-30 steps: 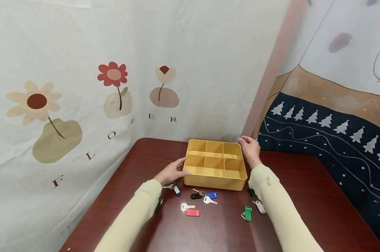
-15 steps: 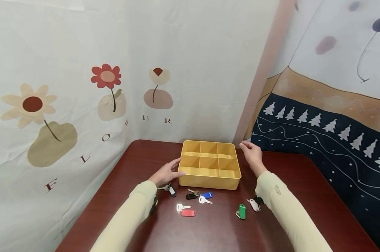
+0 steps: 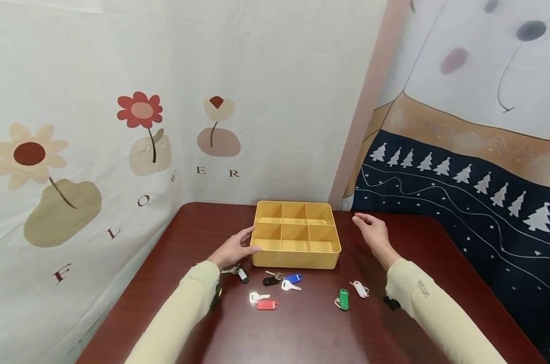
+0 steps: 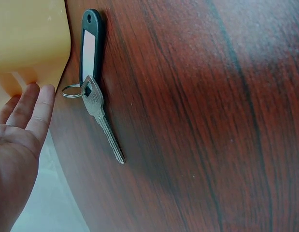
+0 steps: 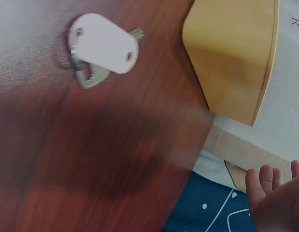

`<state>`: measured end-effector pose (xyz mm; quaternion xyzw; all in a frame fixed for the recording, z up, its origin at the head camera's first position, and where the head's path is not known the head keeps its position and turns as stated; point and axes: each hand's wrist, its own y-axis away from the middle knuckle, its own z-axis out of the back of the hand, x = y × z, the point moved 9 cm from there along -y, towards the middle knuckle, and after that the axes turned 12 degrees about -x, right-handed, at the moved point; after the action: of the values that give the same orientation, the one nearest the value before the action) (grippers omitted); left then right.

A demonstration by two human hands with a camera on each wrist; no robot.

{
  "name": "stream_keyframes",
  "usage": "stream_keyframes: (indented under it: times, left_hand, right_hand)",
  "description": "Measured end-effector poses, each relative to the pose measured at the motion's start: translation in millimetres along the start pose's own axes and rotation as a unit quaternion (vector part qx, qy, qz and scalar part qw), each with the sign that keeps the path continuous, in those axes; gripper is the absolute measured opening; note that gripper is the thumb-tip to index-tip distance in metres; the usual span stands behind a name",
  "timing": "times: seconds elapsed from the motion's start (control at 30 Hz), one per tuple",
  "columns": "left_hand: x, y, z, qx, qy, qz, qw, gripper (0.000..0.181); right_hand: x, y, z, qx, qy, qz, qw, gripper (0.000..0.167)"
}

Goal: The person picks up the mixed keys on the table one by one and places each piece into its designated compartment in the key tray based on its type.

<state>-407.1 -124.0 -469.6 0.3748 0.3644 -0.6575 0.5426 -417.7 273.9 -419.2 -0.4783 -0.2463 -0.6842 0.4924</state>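
Note:
A yellow box (image 3: pixel 295 260) with several compartments stands near the table's back edge. My left hand (image 3: pixel 233 248) touches its left side, fingers extended along the wall and thumb by the front corner. Beside that hand lies a key with a black, white-labelled tag (image 4: pixel 89 53). To the right of the box and apart from it, my right hand (image 3: pixel 374 233) hovers with loosely bent fingers and holds nothing. A key with a pale tag (image 5: pixel 103 42) lies below it on the table. Nearby is a key with a green tag (image 3: pixel 344 299).
In front of the box lie keys with a black tag (image 3: pixel 271 280), a blue tag (image 3: pixel 293 278) and a red tag (image 3: pixel 267 305). The dark red-brown table (image 3: pixel 302 333) is bordered by a flower-print cloth (image 3: pixel 279 101) and a dark tree-print cloth (image 3: pixel 438 197).
My right hand has moved from the box's right side outward to the right. The left hand stays at the box. The head view has shifted, so the scene sits further left.

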Motion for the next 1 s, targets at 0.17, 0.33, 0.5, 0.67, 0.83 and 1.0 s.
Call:
stream_keyframes:
  times: [0.17,0.33,0.5,0.67,0.83,1.0]
  left_hand:
    - [-1.3,-0.7,2.9,0.000,-0.002,-0.002,1.0000,0.081]
    - [-0.3,-1.7,1.8,0.004,0.018,0.002,0.9998,0.082]
    - [0.2,-2.2,0.5,0.010,0.035,0.004,0.9993,0.081]
    - [1.4,-4.9,2.4,0.000,0.041,0.007,0.9991,0.080]
    - [1.3,-5.3,0.6,0.004,0.041,0.012,0.9991,0.081]
    - [1.3,-4.2,0.1,0.008,0.043,0.002,0.9990,0.081]
  right_hand:
    - [-12,8.5,6,0.018,0.001,0.000,0.9998,0.048]
    - [-25,19.9,13,0.031,0.010,0.002,0.9995,0.050]
    - [-36,32.1,16,0.042,0.021,0.001,0.9989,0.050]
    - [-43,43.0,19,0.052,0.027,0.009,0.9983,0.051]
    - [-52,55.8,22,0.062,0.033,0.015,0.9974,0.051]
    - [-59,64.6,26,0.065,0.048,0.027,0.9964,0.049]
